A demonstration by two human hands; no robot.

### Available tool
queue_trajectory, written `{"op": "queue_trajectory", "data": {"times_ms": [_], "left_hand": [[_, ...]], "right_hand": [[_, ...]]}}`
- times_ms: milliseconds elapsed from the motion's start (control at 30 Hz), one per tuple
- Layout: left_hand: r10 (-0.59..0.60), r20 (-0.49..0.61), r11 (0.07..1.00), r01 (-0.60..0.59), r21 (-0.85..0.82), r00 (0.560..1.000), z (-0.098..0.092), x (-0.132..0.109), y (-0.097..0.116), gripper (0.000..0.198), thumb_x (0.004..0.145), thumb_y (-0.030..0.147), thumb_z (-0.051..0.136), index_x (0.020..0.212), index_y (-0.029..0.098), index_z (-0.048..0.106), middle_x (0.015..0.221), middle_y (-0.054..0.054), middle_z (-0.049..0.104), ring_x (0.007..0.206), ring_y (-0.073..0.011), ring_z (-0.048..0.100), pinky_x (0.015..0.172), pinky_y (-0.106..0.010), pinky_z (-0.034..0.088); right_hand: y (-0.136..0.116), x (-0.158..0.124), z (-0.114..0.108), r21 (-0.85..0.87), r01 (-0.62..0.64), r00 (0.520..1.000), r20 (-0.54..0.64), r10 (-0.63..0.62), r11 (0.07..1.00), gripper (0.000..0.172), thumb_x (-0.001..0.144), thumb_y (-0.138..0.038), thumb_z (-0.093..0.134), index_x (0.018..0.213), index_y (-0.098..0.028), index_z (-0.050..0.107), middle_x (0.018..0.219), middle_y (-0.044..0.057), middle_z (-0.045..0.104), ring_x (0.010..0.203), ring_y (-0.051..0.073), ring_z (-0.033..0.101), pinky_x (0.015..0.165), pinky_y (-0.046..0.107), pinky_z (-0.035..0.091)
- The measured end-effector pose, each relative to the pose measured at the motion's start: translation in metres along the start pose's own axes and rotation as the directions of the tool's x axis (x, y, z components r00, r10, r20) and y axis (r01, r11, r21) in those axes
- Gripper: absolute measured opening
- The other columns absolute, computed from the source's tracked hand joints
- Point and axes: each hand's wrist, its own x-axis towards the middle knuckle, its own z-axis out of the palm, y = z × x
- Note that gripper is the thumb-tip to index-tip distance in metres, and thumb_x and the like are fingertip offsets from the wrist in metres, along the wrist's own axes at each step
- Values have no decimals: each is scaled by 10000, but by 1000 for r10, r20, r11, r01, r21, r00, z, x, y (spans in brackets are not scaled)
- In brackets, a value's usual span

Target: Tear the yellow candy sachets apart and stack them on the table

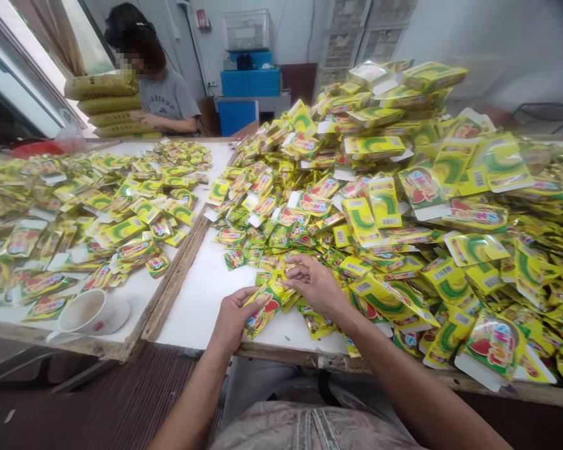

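I have the left hand (229, 315) pinching 1 flat, glossy packet (264, 312) over the white table's (187, 300) edge; the right hand (316, 286) curls in at its top, grip unclear, beside heaped thin card boxes (495, 342).

Pinkish-grey patterned top (258, 428), two pale vertical front bands (303, 431), bare forearms (403, 372), bare fingers (302, 260)

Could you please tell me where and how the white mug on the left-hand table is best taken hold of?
I would grip the white mug by its handle, coming from the near edge of the table. The handle appears to jut toward that edge, whereas packets lie close on the far side.
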Motion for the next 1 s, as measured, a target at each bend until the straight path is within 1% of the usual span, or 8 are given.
{"op": "queue_trajectory", "data": {"times_ms": [167,267,467,533,667,733,900,1000], "left_hand": [[-24,-66,1000,23,-10,998,-2,-1,5,409,483,255,837,842,127,689,684,-30,725,587,-175,664,589,-263,521],[-28,-53,1000,29,11,998,-8,-2,5,410,482,257,837,840,122,691,687,-37,726,586,-175,665,594,-268,527],[-61,-69,998,60,-7,996,-9,-1,5,410,457,259,848,810,122,692,671,-41,726,575,-175,663,592,-274,528],[-69,-70,998,69,-7,995,-8,-1,5,406,458,272,848,801,119,693,659,-45,723,572,-178,664,595,-279,529],[-83,-52,997,83,-2,995,-8,0,6,399,451,254,851,795,118,700,668,-45,725,583,-175,667,610,-276,534],[-92,-43,996,92,3,995,-9,-1,7,390,453,245,850,789,118,701,665,-42,726,578,-171,666,607,-272,534],[-78,-36,996,79,28,996,-10,-1,8,396,460,249,847,801,112,699,685,-52,729,590,-182,670,607,-284,539],[-84,-44,996,85,17,995,-11,-1,8,409,450,259,851,801,114,700,670,-48,726,585,-183,669,610,-290,542]], "right_hand": [[4,-4,4,5,16,1000,24,-16,1000,313,704,-208,616,1000,-213,514,704,-25,606,637,130,588,639,270,456],[4,-3,4,31,13,1000,25,-13,999,363,656,-227,668,972,-216,488,675,-47,569,603,115,547,606,252,445],[0,-5,8,-131,65,997,39,-60,989,269,682,-194,619,879,-232,439,619,-68,542,555,108,506,586,259,415],[1,-7,10,-86,23,999,41,-20,996,284,677,-213,634,875,-233,432,623,-62,564,565,114,533,593,266,429],[10,-7,8,131,-127,990,74,118,983,413,602,-264,708,890,-231,413,647,-62,573,575,116,551,561,253,440],[12,-7,7,187,-135,989,89,120,973,459,566,-247,726,896,-229,408,640,-78,535,571,104,531,551,239,433],[8,-6,6,-57,-34,997,73,38,998,355,599,-164,663,866,-225,438,588,-93,479,542,88,465,524,218,377],[4,-7,7,10,-114,989,95,112,993,352,602,-193,654,863,-226,421,554,-98,490,519,93,476,509,218,375]]}}
